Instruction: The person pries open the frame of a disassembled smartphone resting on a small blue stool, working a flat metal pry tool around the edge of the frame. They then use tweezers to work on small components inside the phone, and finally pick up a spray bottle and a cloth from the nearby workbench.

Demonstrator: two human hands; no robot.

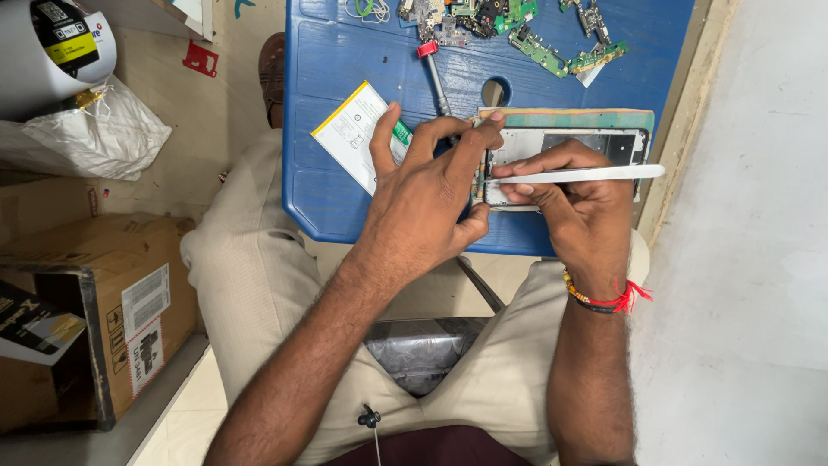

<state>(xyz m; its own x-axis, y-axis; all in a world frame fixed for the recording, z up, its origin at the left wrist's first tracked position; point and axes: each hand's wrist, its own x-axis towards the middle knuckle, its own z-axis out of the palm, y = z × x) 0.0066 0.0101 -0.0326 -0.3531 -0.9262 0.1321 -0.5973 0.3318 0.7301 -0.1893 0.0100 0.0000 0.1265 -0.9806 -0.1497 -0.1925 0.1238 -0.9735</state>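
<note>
Head view: an opened phone frame [565,147] lies at the near edge of a blue plastic table [345,52], its back off and the pale inner tray showing. The left hand [427,203] presses down on the frame's left end, fingers curled over it and closed on nothing else that I can see. The right hand [586,203] pinches a thin white pry tool [586,174] between thumb and fingers, and the tool lies level across the frame with its tip at the left edge.

The frame looks light, thin and stiff but easy to bend or crack, so it is best held by its outer rim, away from the exposed inner parts. The pry tool looks light, smooth and a little springy, best held near its middle.

Just left of the left hand lies a flat white battery pack [355,129] with a yellow edge and a green tab. A red-capped screwdriver [435,78] lies behind the hands, and green circuit boards [539,47] sit at the far edge.

On the floor to the left stands a brown cardboard box [112,302] with a white rectangular label on its side. Above it lie a white plastic bag [86,138] and a white cylinder [56,47] bearing a yellow and black label.
</note>
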